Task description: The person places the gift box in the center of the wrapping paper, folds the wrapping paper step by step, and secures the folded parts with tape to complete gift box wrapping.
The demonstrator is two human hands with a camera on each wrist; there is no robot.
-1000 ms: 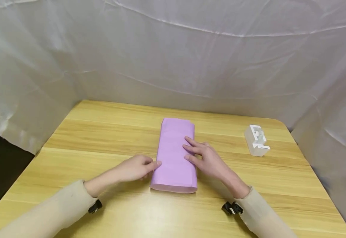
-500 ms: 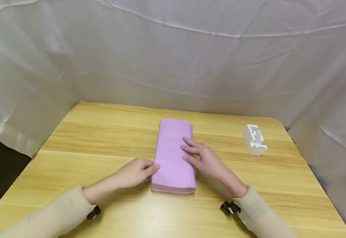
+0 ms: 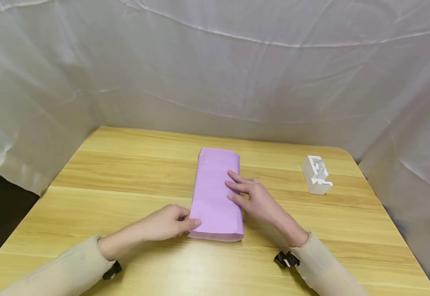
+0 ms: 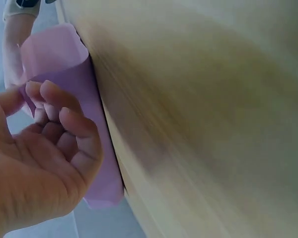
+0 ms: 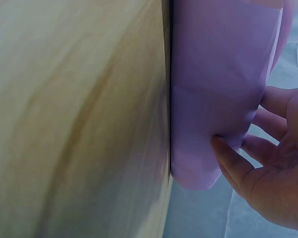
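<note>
Purple paper [image 3: 215, 193], wrapped into a long flat bundle, lies lengthwise on the table. Its near end shows a paler, rounded opening in the left wrist view; whether anything is inside cannot be seen. My left hand [image 3: 163, 222] pinches the bundle's left edge close to the near corner, thumb on top and index finger curled below. In the left wrist view its other fingers curl loosely beside the paper wall [image 4: 92, 124]. My right hand [image 3: 257, 199] rests spread fingertips on the top face and right side, thumb along the upper edge in the right wrist view.
A white tape dispenser [image 3: 315, 174] with a clear roll stands at the right on the wood-grain table [image 3: 126, 172]. Pale grey cloth [image 3: 215, 74] hangs behind the table and at both sides. A dark gap [image 3: 0, 213] shows beyond the left table edge.
My left hand has slid toward me along the bundle's left edge, to the near corner. My right hand stays in place on the paper. The whole view shifted slightly at first.
</note>
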